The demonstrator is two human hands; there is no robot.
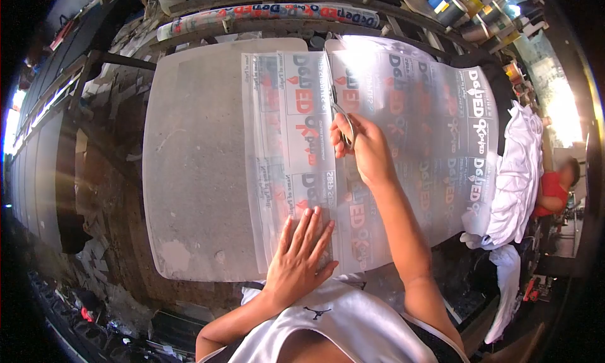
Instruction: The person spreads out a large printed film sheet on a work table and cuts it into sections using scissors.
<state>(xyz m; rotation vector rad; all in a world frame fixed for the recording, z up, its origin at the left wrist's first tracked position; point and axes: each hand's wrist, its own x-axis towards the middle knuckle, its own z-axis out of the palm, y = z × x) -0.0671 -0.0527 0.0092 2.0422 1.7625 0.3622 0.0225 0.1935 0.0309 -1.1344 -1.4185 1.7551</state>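
A translucent printed sheet (428,136) with red and dark lettering covers the right part of a grey board (195,155). Layered printed strips (271,136) lie across the board's middle. My left hand (304,257) rests flat on the strips near the board's front edge, fingers spread, holding nothing. Above and to the right, my right hand (367,147) grips the handles of metal scissors (347,125). The scissor blades point away from me, along a line between the strips and the wider sheet. Whether the blades are parted is hard to tell.
A rolled printed sheet (271,14) lies behind the board between rails. White cloth (517,174) is bunched at the board's right side. Spools (450,10) stand at the back right. Beyond the cloth is a person in red (553,190). Scraps litter the floor at left.
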